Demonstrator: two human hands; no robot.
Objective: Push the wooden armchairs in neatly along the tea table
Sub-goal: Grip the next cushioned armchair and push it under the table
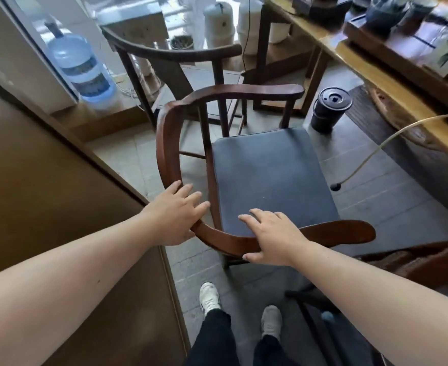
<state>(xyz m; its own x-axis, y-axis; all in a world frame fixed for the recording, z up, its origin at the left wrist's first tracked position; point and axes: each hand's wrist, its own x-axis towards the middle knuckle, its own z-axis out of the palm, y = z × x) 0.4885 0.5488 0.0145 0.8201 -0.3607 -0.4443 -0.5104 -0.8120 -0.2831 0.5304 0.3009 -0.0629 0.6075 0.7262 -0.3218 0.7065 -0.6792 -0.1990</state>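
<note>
Head view: left hand (174,216) and right hand (271,237) rest flat, fingers spread, on the near armchair (267,178) back rail — not clenched. Chair sits off the table (371,83); table lies right-forward, right hand nearer — push that way.

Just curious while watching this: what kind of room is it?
Probably a tea room: a long wooden tea table carrying a tray of teaware, round-backed wooden armchairs, and a big water jug.
</note>
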